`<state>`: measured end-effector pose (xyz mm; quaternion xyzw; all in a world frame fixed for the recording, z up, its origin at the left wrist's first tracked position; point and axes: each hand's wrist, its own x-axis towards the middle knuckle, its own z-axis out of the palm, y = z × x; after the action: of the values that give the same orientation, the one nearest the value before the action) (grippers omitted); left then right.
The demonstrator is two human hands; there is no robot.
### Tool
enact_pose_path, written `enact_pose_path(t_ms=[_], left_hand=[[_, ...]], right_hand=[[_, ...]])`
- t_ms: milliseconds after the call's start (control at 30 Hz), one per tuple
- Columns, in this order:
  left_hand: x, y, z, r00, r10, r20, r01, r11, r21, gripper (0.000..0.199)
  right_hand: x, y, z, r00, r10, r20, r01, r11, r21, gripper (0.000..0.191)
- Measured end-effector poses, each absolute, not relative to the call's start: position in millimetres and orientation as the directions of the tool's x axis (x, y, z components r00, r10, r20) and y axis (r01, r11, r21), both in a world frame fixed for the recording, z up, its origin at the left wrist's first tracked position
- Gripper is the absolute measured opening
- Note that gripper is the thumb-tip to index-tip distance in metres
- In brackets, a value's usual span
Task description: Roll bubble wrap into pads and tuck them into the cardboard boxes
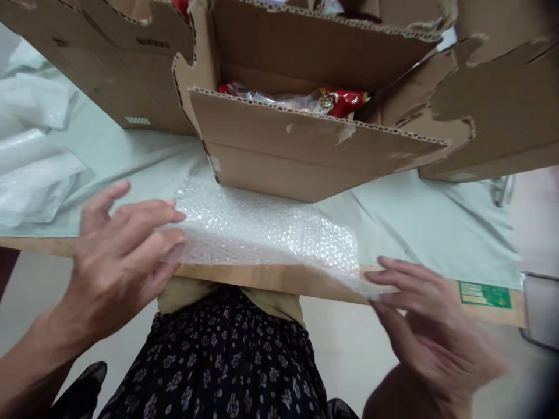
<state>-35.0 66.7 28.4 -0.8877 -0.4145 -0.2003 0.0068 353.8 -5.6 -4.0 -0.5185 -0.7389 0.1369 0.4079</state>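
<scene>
Here, hands: two, both the person's own, one at each end of a single bubble wrap sheet (266, 233).
Left hand (117, 256): fingers bent and held together, gripping the sheet's left end, thumb side hidden under the wrap's fold; index raised a little above the others.
Right hand (428, 326): blurred, fingers extended and loosely spread, fingertips touching the sheet's right corner where it overhangs the table edge; whether it pinches or only touches, I cannot tell.
Bubble wrap: one clear sheet, lying flat on the near part of the table (271, 279), its far edge touching the front of the box, its near edge at the wooden rim.
Cover (414, 221): one pale green cloth or film spread over the tabletop, creased, under the wrap and the boxes.
Box (305, 151): one open carton right behind the wrap, flaps torn along jagged edges; more cardboard (109, 75) at left and right, count unclear.
Packets (340, 102): red and clear wrappers inside the box, at least two, partly hidden by the front wall.
Plastic (30, 157): a white crumpled heap at far left on the table.
Label (484, 294): one green sticker on the table rim, just right of the right hand.
Skirt (218, 361): dark, small floral print, below the table edge between the hands.
</scene>
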Motion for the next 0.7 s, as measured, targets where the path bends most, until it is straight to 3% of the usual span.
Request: enact_pose_path(t_ms=[67,133,233,333,400,533,633,700], left_hand=[[-42.1,52.4,16.5,0.645,0.719,0.259,0.697,-0.693,0.186,0.011],[-51.2,40.0,1.3,0.687,0.712,0.147,0.67,-0.698,0.253,0.009],[-64.1,28.0,-9.1,0.673,0.735,0.078,0.661,-0.646,0.383,0.031],[-62.5,27.2,-5.4,0.594,0.791,0.145,0.687,-0.593,0.421,0.036],[-47.0,31.8,-5.6,0.557,0.806,0.202,0.699,-0.586,0.41,0.032],[4.3,43.0,-26.7,0.583,0.788,0.197,0.717,-0.613,0.331,0.037],[21.2,45.9,-50.2,0.651,0.755,0.082,0.718,-0.647,0.256,0.043],[10.2,44.0,-59.9,0.641,0.765,0.06,0.737,-0.635,0.23,0.047]], right_hand=[[357.5,-16.0,-3.9,-0.273,0.919,0.286,0.651,0.395,-0.648,0.011],[362.5,-26.1,-9.5,-0.313,0.937,0.157,0.642,0.33,-0.692,0.021],[371.9,-40.4,-22.2,-0.128,0.982,0.136,0.608,0.186,-0.772,0.026],[372.8,-45.3,-31.0,0.134,0.97,0.202,0.612,0.079,-0.787,0.022],[358.3,-38.2,-34.0,0.152,0.957,0.248,0.673,0.083,-0.735,0.019],[295.4,-7.2,-45.4,-0.121,0.923,0.366,0.776,0.318,-0.544,0.026],[267.1,8.6,-62.4,-0.327,0.904,0.274,0.817,0.417,-0.399,0.034],[278.2,5.8,-73.5,-0.319,0.925,0.208,0.87,0.373,-0.323,0.037]])
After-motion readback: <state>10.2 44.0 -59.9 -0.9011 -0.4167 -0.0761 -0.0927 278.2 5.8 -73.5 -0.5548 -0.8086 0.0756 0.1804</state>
